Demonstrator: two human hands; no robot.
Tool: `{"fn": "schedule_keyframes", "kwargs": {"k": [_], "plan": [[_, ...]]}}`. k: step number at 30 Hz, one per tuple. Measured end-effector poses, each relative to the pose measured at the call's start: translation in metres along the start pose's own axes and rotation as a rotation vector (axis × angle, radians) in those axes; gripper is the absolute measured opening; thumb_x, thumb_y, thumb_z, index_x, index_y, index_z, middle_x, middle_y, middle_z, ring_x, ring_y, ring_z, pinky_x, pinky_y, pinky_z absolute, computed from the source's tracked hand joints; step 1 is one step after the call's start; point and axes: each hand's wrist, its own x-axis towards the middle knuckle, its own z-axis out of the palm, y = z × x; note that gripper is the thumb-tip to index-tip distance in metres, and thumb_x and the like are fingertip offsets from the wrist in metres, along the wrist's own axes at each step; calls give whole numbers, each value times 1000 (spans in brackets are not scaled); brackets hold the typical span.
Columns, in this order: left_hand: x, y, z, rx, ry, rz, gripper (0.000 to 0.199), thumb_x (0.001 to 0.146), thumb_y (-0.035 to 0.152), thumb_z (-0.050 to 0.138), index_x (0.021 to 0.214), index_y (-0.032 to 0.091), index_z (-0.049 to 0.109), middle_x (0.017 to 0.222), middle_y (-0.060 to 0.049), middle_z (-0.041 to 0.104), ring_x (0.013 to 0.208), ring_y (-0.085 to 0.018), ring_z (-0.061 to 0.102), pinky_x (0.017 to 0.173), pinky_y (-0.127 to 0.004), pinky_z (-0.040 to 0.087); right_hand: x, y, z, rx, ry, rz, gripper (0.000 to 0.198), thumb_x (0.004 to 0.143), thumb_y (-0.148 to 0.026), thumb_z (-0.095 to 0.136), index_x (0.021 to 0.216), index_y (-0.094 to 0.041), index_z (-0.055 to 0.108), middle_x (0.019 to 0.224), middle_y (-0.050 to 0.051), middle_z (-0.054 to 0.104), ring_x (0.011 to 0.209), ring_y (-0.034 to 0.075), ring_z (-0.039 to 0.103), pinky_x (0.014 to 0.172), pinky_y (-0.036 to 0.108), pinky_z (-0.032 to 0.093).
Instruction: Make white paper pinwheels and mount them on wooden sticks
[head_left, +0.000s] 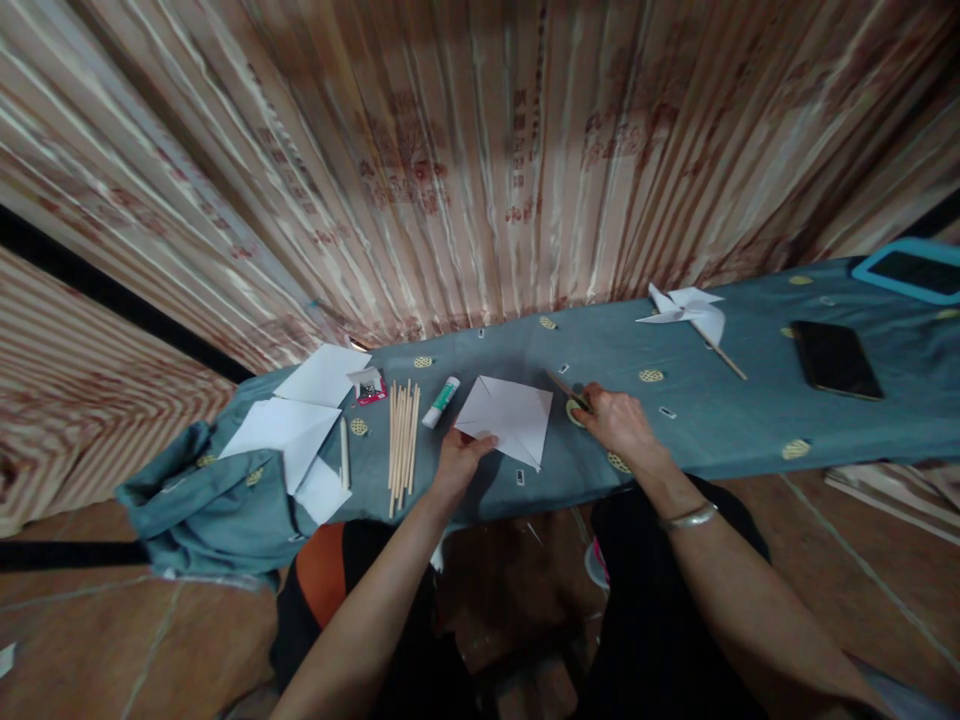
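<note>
The hands are apart, each gripping an item. Left hand [459,462]: closed on the near left edge of the paper [514,412], thumb on top, remaining fingers mostly hidden. The paper is a white square, lying at the middle of the table's green cloth [735,420], with slits or lines running in from its corners. Right hand [619,420]: closed around the scissors [567,387], blades pointing away and to the left, just beside the paper and not touching it; whether the blades are parted cannot be told. A bracelet [691,516] is on the right wrist. Left of the paper, in order: glue stick [441,402], wooden sticks [403,440] laid side by side, small open box [367,387], white pen [345,453], loose sheets [279,428]. To the right: pinwheel [688,305] on a stick, phone [838,358] and blue-framed tablet [862,270]. A patterned curtain [480,200] hangs behind.
</note>
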Motion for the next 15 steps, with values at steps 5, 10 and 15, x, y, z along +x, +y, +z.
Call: {"fn": "schedule_keyframes", "kwargs": {"k": [5, 10, 15], "plan": [[-9, -2, -23, 277, 90, 140, 84, 69, 27, 73, 143, 18, 34, 132, -16, 56, 115, -30, 60, 97, -47, 48, 2, 0, -1, -12, -26, 1, 26, 92, -35, 52, 103, -14, 62, 92, 17, 74, 90, 28, 71, 69, 30, 44], [-22, 1, -34, 825, 5, 551, 57, 84, 26, 61, 138, 22, 43, 152, -13, 36, 143, -29, 28, 115, -53, 27, 0, 1, -2, -20, -26, 7, 24, 90, -35, 56, 102, -16, 64, 92, 15, 74, 90, 27, 70, 70, 30, 46], [-26, -2, -14, 1169, -269, 613, 47, 91, 27, 51, 138, 19, 46, 150, -16, 41, 146, -28, 22, 115, -58, 22, -2, -1, 2, 1, 121, -44, 21, 91, -27, 54, 98, -13, 67, 97, 16, 72, 95, 27, 66, 78, 32, 48]]}}
